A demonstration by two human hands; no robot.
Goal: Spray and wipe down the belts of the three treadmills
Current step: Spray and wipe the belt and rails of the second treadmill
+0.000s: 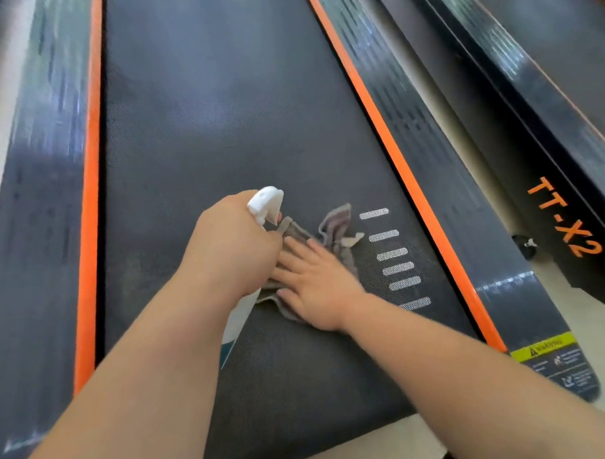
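Observation:
A dark treadmill belt (205, 129) runs away from me between two orange strips. My left hand (233, 245) is closed around a white spray bottle (266, 205), its trigger head showing above my fingers and its body partly hidden under my wrist. My right hand (316, 283) lies flat, fingers spread, pressing a grey cloth (338, 228) onto the belt just right of the bottle. Part of the cloth bunches up beyond my fingertips.
Black side rails with orange edges, left (89, 168) and right (394, 157), flank the belt. White dashes (394, 260) mark the belt near the cloth. A second treadmill (563, 65) stands to the right, lettered TT-X2. A warning label (552, 358) sits on the right rail's near end.

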